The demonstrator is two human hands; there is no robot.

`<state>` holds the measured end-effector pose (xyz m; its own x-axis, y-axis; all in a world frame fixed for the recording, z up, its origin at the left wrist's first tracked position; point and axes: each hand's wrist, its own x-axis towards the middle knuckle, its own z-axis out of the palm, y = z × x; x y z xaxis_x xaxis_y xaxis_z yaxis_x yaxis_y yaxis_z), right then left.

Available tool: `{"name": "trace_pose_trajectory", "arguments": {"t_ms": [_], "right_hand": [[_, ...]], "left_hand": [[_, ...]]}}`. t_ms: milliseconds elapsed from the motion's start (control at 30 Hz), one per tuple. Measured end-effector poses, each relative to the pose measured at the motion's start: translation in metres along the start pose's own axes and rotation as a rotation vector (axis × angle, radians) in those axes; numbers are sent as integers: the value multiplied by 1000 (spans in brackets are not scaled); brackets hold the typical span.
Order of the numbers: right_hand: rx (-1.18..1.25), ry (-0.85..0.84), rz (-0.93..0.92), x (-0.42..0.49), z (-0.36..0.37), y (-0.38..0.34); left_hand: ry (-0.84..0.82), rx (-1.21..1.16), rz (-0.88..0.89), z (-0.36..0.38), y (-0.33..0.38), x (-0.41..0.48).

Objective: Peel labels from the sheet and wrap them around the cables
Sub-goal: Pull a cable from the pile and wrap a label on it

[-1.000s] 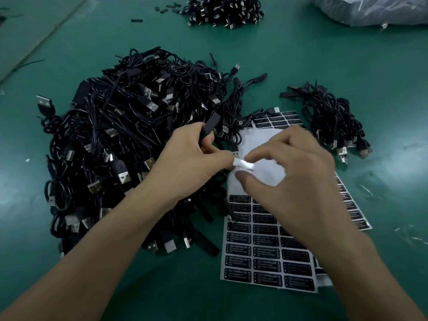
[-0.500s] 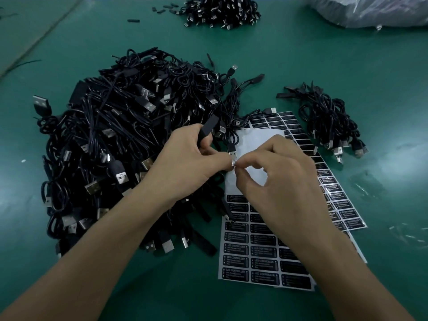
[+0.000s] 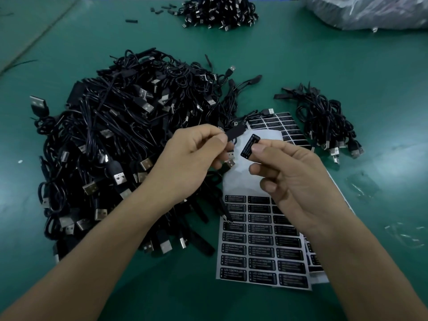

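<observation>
A white sheet (image 3: 240, 181) carrying rows of black printed labels lies flat on the green table, its upper middle bare. My right hand (image 3: 294, 179) is raised over the sheet and pinches one peeled black label (image 3: 249, 145) between thumb and forefinger. My left hand (image 3: 187, 165) pinches the flat black controller part (image 3: 235, 132) of a USB cable just left of the label; a small gap separates the two. That cable's plug (image 3: 228, 165) hangs below my left fingers.
A large heap of black USB cables (image 3: 120, 144) fills the table to the left. A smaller bundle of cables (image 3: 324, 121) lies right of the sheet, another pile (image 3: 220, 10) at the far edge, and a clear plastic bag (image 3: 370, 10) at the far right.
My right hand has lifted off the sheet with a black label peeled free. My left hand has drawn slightly left, still holding the cable, and the two hands have come apart.
</observation>
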<state>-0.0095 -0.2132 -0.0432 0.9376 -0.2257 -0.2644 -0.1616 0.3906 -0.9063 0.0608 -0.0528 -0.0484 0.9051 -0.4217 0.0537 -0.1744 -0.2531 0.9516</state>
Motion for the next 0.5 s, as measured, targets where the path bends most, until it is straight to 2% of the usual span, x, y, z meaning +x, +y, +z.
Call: {"name": "trace_pose_trajectory", "arguments": {"t_ms": [200,500], "right_hand": [[114,-63,15,0,2,0],[138,-34,38,1,1,-1]], "left_hand": [[55,49,67,4,1,-4],[-57,-37,26,8,2,-6]]}}
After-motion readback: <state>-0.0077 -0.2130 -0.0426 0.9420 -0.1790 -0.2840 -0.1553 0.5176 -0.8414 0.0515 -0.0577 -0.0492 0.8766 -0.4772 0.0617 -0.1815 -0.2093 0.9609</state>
